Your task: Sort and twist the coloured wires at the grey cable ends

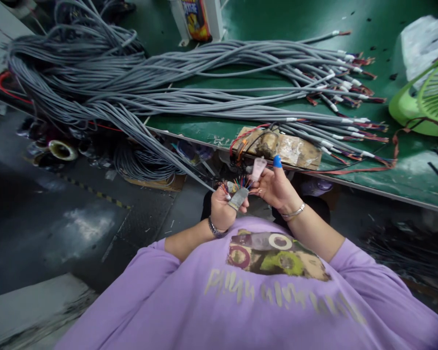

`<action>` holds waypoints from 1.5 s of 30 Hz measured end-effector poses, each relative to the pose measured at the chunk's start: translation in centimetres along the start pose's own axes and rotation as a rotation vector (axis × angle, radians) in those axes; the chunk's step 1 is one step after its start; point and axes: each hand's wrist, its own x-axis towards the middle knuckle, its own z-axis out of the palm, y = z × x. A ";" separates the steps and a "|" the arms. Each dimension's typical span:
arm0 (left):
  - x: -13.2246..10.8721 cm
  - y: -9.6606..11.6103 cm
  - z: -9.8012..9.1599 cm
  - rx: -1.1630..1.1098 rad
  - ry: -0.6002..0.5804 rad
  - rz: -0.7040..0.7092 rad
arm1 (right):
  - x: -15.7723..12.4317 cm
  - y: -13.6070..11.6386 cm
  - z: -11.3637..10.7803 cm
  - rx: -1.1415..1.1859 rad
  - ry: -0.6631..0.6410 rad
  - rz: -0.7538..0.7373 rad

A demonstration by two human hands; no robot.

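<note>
My left hand (222, 210) is closed around a grey connector (238, 198) and the end of a grey cable (199, 181). Thin coloured wires (242, 183) fan out from the connector's far end. My right hand (275, 189) is just to the right, palm partly turned up, its fingertips close to these wires. Its thumb wears a blue finger cover (277, 161) and stands apart from the fingers; a pale pink cover (258, 169) is on one finger. Whether the right fingertips touch a wire I cannot tell.
A large bundle of grey cables (204, 99) lies across the green bench (277, 19), stripped ends at the right. A worn, taped block (286, 148) sits at the bench edge. A green fan (428, 99) stands at right. More coiled cable (142, 165) lies below the bench.
</note>
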 end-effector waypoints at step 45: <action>0.8 0.1 -0.7 0.341 -0.318 -0.232 | -1.7 1.1 -1.0 -0.510 -0.114 -0.141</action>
